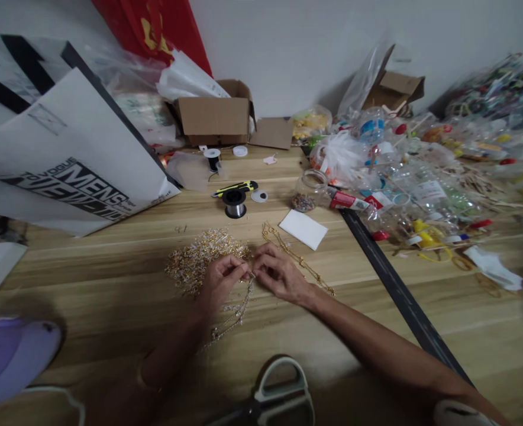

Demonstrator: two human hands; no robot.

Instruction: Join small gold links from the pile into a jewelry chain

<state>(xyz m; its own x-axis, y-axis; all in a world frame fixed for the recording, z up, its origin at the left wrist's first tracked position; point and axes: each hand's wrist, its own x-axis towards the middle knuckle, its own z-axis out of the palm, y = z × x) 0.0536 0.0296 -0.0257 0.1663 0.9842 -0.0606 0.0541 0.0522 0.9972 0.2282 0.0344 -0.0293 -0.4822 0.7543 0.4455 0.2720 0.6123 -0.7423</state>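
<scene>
My left hand (pixel 225 278) is closed, its thumb and fingertips pinched together beside a heap of small gold and silver metal links (pixel 199 254). Close against it, my right hand (pixel 277 273) curls its fingers toward the same spot. A thin silver chain (pixel 242 310) hangs from between the fingertips and trails down onto the table. What exactly each fingertip grips is too small to make out. To the right of my right hand lies a gold chain (pixel 303 260), partly covered by the wrist.
A wire spool (pixel 235 204), a yellow cutter knife (pixel 239 187), a jar of beads (pixel 306 192) and a white pad (pixel 303 229) stand beyond my hands. Scissors (pixel 283 390) lie in front. Plastic bottles (pixel 421 189) crowd the right; a paper bag (pixel 75 160) stands left.
</scene>
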